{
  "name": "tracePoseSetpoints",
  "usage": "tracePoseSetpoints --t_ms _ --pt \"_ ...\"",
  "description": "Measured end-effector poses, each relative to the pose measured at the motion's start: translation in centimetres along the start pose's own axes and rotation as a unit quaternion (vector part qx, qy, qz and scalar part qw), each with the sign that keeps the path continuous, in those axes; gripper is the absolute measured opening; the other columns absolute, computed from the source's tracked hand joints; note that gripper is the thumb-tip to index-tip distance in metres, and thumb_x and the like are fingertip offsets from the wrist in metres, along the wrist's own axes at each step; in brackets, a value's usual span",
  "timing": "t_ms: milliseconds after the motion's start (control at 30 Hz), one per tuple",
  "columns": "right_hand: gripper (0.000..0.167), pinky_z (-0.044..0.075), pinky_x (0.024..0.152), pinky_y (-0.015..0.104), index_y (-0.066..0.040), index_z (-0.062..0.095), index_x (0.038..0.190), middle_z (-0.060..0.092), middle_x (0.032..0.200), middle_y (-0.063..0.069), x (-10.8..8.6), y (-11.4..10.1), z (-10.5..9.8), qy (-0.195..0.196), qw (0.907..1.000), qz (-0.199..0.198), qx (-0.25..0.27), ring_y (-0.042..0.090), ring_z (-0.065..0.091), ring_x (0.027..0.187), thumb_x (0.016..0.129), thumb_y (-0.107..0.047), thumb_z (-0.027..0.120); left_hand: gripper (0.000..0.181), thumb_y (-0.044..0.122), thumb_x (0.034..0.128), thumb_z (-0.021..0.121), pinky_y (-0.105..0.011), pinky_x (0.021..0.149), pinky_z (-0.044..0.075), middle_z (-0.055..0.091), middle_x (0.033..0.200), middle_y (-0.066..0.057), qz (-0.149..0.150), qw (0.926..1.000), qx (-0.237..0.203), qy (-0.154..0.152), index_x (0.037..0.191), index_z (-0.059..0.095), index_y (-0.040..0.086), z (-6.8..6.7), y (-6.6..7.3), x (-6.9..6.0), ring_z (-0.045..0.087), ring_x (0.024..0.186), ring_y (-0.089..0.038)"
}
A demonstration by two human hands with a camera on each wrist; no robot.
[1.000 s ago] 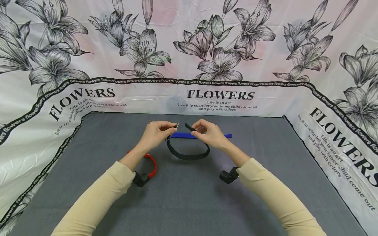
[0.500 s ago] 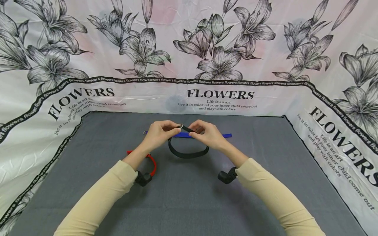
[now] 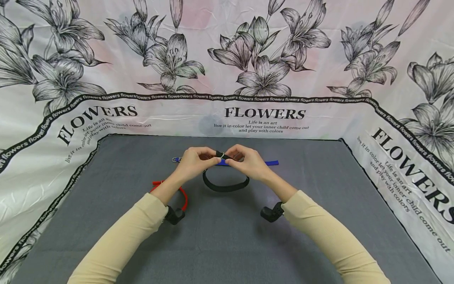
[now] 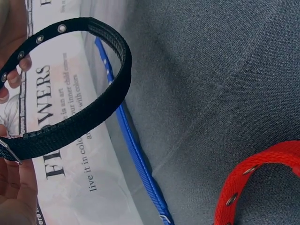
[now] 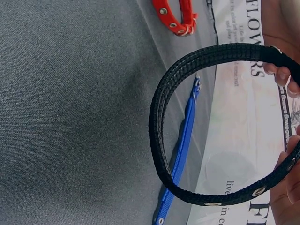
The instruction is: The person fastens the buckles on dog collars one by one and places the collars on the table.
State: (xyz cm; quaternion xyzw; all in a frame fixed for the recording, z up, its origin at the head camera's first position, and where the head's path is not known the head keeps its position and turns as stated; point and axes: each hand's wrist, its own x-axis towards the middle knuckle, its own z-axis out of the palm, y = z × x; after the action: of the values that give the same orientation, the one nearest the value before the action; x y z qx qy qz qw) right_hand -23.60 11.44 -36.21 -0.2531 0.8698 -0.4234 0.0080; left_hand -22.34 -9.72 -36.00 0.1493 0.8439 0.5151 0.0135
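Above the table, a black collar (image 3: pixel 226 188) hangs in a loop from both hands, with metal eyelets showing along its strap in the wrist views. My left hand (image 3: pixel 196 161) pinches the buckle end; the metal buckle (image 4: pixel 10 151) shows at the edge of the left wrist view. The strap's tip end is pinched by my right hand (image 3: pixel 248 161). Between the fingertips, the tip end and the metal piece overlap, and the tip appears to pass through it. Fingers partly hide this spot.
Behind the hands, a blue collar (image 3: pixel 272 163) lies stretched out on the grey cloth (image 3: pixel 227 244). Near the left forearm is a red collar (image 3: pixel 185 197), curved and buckled. A flower-printed sheet (image 3: pixel 264 128) borders the table at the back and sides.
The hands have come together. The strap tip, apart from the metal piece at first, met it and now shows on its left side. The black loop has narrowed slightly.
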Motion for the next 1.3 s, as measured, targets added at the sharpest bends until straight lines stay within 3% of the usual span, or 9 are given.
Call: tracePoseSetpoints --t_ms 167,467,700,867,1033,1300 --pt "0.014 0.049 0.063 0.031 -0.019 0.061 0.099 0.063 0.092 -0.001 -0.01 -0.11 0.00 0.005 1.0000 0.006 -0.001 0.014 0.059 0.080 0.087 -0.025 0.065 0.022 0.030 0.0833 0.069 -0.031 0.059 0.049 0.068 0.085 -0.002 0.010 0.9999 0.010 -0.003 0.098 0.070 0.014 0.19 -0.03 0.12 0.062 0.071 -0.021" --pt "0.014 0.049 0.064 0.030 -0.018 0.061 0.098 0.063 0.090 -0.002 -0.01 -0.06 -0.03 0.020 0.9998 0.003 -0.005 0.013 0.059 0.079 0.087 -0.025 0.065 0.024 0.031 0.0912 0.058 -0.028 0.050 0.039 0.059 0.065 -0.006 0.040 0.9989 0.023 0.004 0.101 0.070 0.013 0.34 -0.12 0.20 0.053 0.058 -0.018" --pt "0.014 0.049 0.063 0.030 -0.018 0.060 0.099 0.063 0.089 -0.002 -0.01 -0.04 0.03 0.025 0.9997 0.003 -0.002 0.013 0.059 0.078 0.088 -0.025 0.064 0.021 0.028 0.0884 0.063 -0.029 0.053 0.046 0.068 0.080 0.000 0.048 0.9982 0.017 0.031 0.107 0.064 0.017 0.71 0.09 0.37 0.061 0.064 -0.016" --pt "0.015 0.049 0.063 0.030 -0.018 0.059 0.102 0.062 0.091 -0.002 0.01 -0.07 0.08 0.027 0.9996 -0.003 0.004 0.014 0.059 0.079 0.088 -0.025 0.063 0.016 0.026 0.0888 0.062 -0.030 0.052 0.044 0.066 0.073 -0.001 0.054 0.9975 0.006 0.044 0.103 0.063 0.017 0.84 0.32 0.34 0.060 0.062 -0.018" --pt "0.023 0.049 0.065 0.031 -0.019 0.057 0.112 0.061 0.095 0.000 0.01 -0.26 0.14 0.016 0.9997 -0.005 0.016 0.016 0.061 0.081 0.090 -0.026 0.060 0.013 0.028 0.0891 0.061 -0.030 0.054 0.046 0.067 0.074 0.000 0.044 0.9981 0.005 0.042 0.099 0.062 0.020 0.86 0.41 0.34 0.061 0.065 -0.016" --pt "0.023 0.050 0.063 0.031 -0.020 0.059 0.113 0.061 0.093 0.001 0.14 -0.63 0.24 0.008 0.9997 0.010 0.020 0.017 0.062 0.080 0.091 -0.028 0.058 0.017 0.028 0.0873 0.064 -0.031 0.061 0.050 0.064 0.096 -0.003 0.020 0.9985 -0.027 0.044 0.101 0.065 0.019 0.78 0.67 0.15 0.066 0.077 -0.016"
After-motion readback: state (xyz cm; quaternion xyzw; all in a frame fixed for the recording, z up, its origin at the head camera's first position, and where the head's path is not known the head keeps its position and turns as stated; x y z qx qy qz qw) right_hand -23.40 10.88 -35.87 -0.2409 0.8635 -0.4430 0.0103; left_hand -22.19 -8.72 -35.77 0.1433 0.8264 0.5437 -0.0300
